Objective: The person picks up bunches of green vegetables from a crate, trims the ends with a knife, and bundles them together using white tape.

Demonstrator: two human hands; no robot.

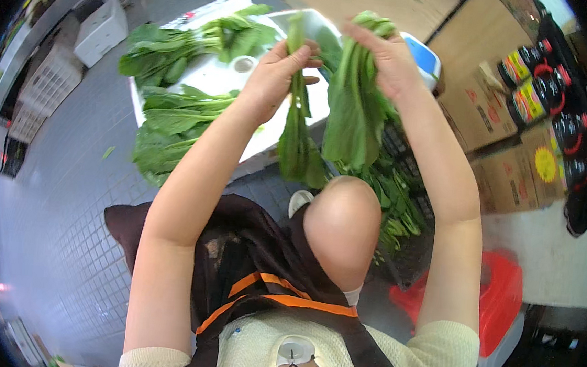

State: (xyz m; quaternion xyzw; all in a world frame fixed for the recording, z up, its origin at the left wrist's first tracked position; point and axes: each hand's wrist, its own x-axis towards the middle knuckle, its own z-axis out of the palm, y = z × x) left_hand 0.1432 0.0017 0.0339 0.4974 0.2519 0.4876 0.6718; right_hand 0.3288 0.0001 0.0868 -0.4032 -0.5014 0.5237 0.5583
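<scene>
My left hand (281,71) grips a small stalk of leafy greens (293,137), its pale stem end up and its leaves hanging. To its right, my right hand (391,56) holds a thicker bunch of leafy greens (353,116) by the stems, leaves down. Behind and left of my hands is a white foam surface (204,73) with piles of greens (169,52) on it and a roll of tape (243,64). Another pile of greens (174,122) lies at its near left. More loose greens (396,197) are in a dark crate below my right hand.
Cardboard boxes (473,104) stand at the right, with dark bottles (530,101) with red caps on top. A red plastic bag (501,303) is at the lower right. White crates (53,79) and a white foam box (102,31) stand on the tiled floor (83,167) at the left.
</scene>
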